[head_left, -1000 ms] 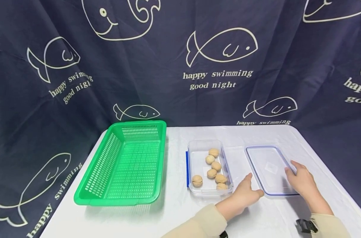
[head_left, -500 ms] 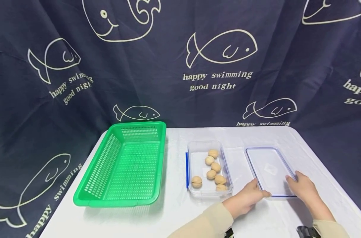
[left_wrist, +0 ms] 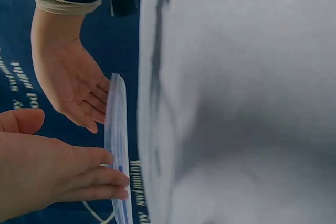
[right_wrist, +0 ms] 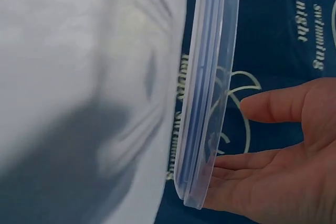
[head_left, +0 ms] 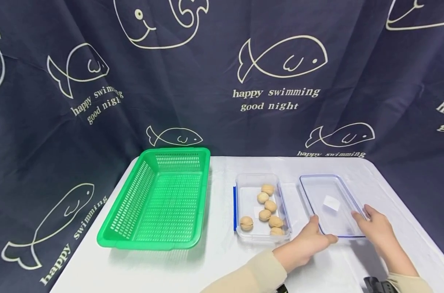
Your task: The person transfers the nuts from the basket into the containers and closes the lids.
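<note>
A clear rectangular lid with a blue seal (head_left: 320, 191) is raised off the table, seen edge-on in both wrist views. My left hand (head_left: 306, 242) is at its left edge; in the left wrist view the straight fingertips touch the rim, the thumb standing away. On the opposite side, my right hand (head_left: 377, 228) supports the right edge with extended fingers. Its thumb is held apart from the lid in the right wrist view. Left of the lid sits a clear plastic container (head_left: 262, 237) holding several walnuts (head_left: 246, 223), mostly along its right side.
A green perforated basket (head_left: 170, 203) stands at the left of the white-covered table (head_left: 222, 260). Blue latch flaps (head_left: 235, 208) hang on the container's left side. Behind the table hangs a dark blue curtain (head_left: 214, 114) with fish prints.
My left hand has moved right onto the lid's edge, and my right hand has slid toward me along the other edge. The lid has risen from the table. The head view has shifted slightly.
</note>
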{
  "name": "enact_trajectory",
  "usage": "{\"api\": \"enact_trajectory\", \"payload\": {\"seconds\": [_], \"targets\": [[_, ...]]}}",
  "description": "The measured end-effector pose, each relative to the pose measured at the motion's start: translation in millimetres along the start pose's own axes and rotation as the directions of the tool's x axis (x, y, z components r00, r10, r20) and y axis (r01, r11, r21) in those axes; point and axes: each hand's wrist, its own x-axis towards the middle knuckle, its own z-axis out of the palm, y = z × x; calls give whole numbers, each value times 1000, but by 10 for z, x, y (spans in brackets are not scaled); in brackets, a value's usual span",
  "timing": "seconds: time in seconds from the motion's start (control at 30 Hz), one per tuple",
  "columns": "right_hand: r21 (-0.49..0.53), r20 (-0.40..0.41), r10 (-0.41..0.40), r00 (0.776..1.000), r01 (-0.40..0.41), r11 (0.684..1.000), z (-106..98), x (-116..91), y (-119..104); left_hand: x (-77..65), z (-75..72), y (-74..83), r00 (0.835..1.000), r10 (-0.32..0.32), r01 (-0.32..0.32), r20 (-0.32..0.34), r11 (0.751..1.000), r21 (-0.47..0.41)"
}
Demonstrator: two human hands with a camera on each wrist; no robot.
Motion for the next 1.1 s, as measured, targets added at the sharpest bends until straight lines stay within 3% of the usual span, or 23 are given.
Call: {"api": "enact_trajectory", "payload": {"seconds": [0.13,0.33,0.7,0.9,1.1], "targets": [[45,-46,-49,998,51,998,-20,-33,-158,-95,-70,94,1000,3,-3,-24,1000,17],[118,-89,-101,991,112,987,5,-5,-509,-219,-296,193,996,73,-74,-51,997,-20],[191,16,-187,982,180,965,163,46,-1142,-432,-935,286,981,184,-190,-63,976,-108],[248,9,-206,978,198,948,313,39,-1405,-465,-1262,269,974,200,-209,-103,975,-80],[286,-31,-216,976,216,934,461,50,-1586,-435,-1451,213,959,204,-223,-196,971,-82]]}}
